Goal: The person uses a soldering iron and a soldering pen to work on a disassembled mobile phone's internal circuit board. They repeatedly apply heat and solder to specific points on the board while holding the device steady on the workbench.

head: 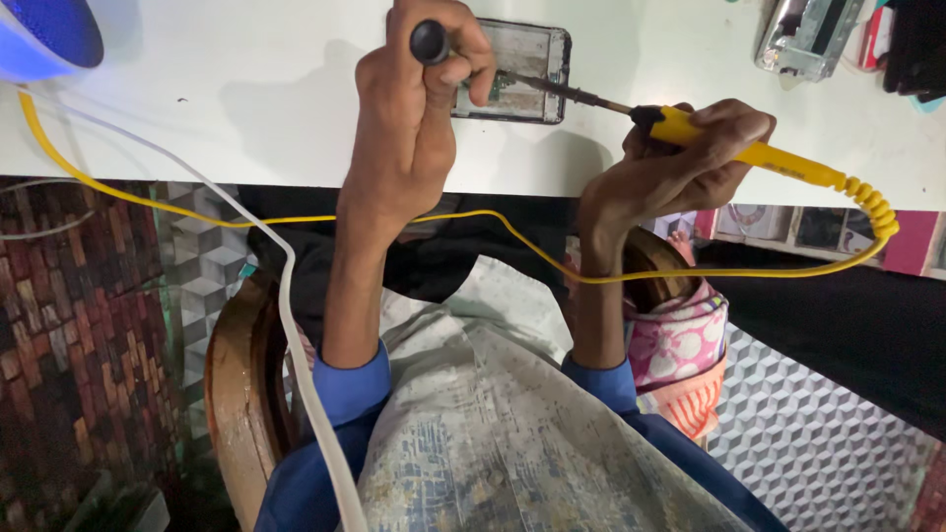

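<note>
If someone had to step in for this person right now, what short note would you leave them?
Left hand: closed on a black-capped tool, held over the opened phone.
Right hand: grips the yellow soldering iron, its dark tip reaching the phone's top left corner.
The phone lies back-open on the white table. The iron's yellow cord loops across the lap.
Done: phone is opened. Left: whatever work is at that corner looks under way; the phone is not closed up.
</note>
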